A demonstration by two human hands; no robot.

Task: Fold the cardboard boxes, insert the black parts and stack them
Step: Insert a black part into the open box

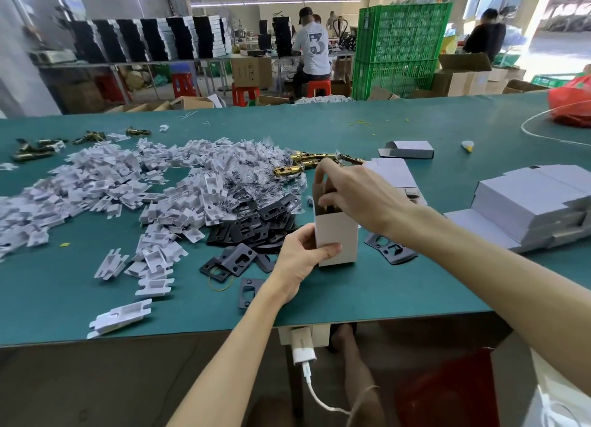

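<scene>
The small white cardboard box (335,235) stands upright on the green table (415,282), near its front edge, with the open mouth up. The left hand (300,254) wraps around the lower part of the box, thumb on the front face and fingers behind, so it is closed on the box and keeps it steady. The right hand (348,191) is over the open top with the fingertips bent down into the mouth; it seems to push something inside, but I cannot tell exactly what it pinches. Just left of the box lies the pile of black parts (256,225), thin flat plates with holes, and behind it a big heap of white folded inserts (128,183). Flat unfolded boxes (531,203) are stacked at the right. The box looks light and thin-walled, so it probably dents easily; holding it low at the corners seems safest. The black plates look stiff and are best pinched by the edges.
</scene>
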